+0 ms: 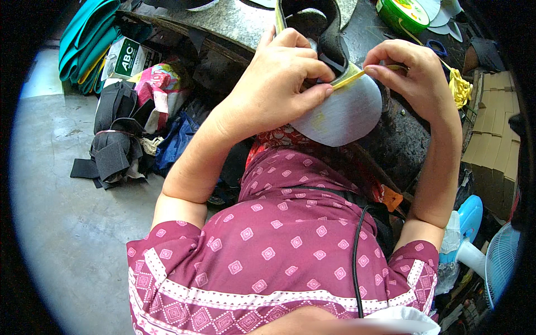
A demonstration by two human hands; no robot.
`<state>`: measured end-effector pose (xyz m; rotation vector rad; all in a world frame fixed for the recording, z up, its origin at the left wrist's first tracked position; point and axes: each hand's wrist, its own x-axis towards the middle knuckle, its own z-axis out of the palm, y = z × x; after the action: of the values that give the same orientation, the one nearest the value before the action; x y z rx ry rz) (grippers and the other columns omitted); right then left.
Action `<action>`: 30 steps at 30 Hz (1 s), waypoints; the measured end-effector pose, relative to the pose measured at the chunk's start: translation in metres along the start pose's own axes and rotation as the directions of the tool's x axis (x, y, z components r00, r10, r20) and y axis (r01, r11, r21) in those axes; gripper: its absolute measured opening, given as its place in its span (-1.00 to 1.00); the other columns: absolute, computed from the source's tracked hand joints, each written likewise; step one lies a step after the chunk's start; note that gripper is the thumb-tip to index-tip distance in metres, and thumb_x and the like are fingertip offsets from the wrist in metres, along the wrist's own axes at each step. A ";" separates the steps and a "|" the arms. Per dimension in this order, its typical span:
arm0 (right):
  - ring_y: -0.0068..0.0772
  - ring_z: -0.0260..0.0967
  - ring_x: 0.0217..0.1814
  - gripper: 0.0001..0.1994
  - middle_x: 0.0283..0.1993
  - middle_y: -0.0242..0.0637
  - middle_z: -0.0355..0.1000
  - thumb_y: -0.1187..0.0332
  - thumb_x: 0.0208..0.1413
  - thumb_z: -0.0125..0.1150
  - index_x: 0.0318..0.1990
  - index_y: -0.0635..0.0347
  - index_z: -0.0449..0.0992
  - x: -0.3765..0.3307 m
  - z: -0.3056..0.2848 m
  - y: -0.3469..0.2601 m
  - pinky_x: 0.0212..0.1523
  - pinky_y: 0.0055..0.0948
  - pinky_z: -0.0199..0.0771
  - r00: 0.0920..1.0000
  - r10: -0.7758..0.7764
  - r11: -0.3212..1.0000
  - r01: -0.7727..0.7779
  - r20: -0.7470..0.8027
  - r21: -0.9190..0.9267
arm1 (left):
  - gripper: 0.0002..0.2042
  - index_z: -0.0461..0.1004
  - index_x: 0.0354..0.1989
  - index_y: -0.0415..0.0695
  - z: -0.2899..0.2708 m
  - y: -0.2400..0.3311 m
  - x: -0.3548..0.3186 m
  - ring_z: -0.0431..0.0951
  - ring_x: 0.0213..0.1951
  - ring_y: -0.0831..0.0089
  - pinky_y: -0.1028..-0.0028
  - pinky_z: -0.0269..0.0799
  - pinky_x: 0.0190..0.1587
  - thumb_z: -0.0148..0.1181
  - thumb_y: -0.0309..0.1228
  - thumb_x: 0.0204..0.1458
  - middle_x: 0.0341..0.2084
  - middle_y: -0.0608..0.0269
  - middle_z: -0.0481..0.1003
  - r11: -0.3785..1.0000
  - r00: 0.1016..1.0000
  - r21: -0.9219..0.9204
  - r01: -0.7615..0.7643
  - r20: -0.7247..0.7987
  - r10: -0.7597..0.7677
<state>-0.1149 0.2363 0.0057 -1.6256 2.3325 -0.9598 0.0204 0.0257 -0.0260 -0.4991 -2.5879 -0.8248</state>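
Observation:
Near the table's front edge is a work piece: a light grey rounded flap [343, 114] joined to a curved black band [333, 42]. A narrow yellow strip [347, 81] lies along the seam where the flap meets the band. My left hand [282, 84] grips the piece at that seam, thumb pressed on the strip and fingers over the band. To the right, my right hand [410, 75] pinches the strip between thumb and forefinger, drawn out from the seam. My left fingers hide part of the band.
A green round tub [403, 15], blue-handled scissors [436, 48] and a yellow strip bundle [460, 89] are at the far right. Stacked cardboard [494, 128] and a blue-and-white fan [474, 251] stand right. Tied black pieces [115, 134] and folded teal sheets [86, 42] lie left.

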 end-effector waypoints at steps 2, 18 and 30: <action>-0.61 0.36 -0.41 -0.87 -0.45 -0.36 0.42 0.43 0.03 0.34 -0.32 0.29 0.54 0.002 0.003 0.003 -0.37 -0.57 0.37 0.998 0.055 0.998 -0.056 0.044 0.030 | -0.80 0.63 -0.29 -0.13 0.003 0.002 -0.002 0.38 -0.15 0.25 0.31 0.27 0.00 0.35 -0.38 -0.12 -0.48 0.28 0.45 0.998 0.997 -0.031 0.046 -0.054 -0.048; -0.63 0.32 -0.43 -0.88 -0.46 -0.36 0.42 0.45 0.05 0.31 -0.29 0.29 0.53 0.003 0.014 0.016 -0.39 -0.58 0.36 1.000 -0.003 1.000 0.002 0.030 0.017 | -0.83 0.60 -0.36 -0.13 0.006 0.005 0.003 0.40 -0.16 0.27 0.33 0.25 0.02 0.33 -0.35 -0.11 -0.43 0.23 0.48 0.999 0.999 0.013 0.031 -0.032 -0.031; -0.57 0.39 -0.40 -0.83 -0.40 -0.34 0.47 0.43 0.02 0.36 -0.29 0.33 0.54 -0.023 -0.007 -0.008 -0.34 -0.59 0.41 0.999 -0.006 0.984 -0.001 0.039 0.177 | -0.86 0.58 -0.39 -0.05 -0.007 0.003 0.021 0.39 -0.11 0.25 0.24 0.19 0.05 0.33 -0.28 -0.06 -0.47 0.32 0.46 0.981 0.986 0.104 -0.163 0.004 0.164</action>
<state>-0.1025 0.2579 0.0102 -1.5638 2.1519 -1.0901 0.0052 0.0281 -0.0099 -0.6674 -2.5291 -0.6312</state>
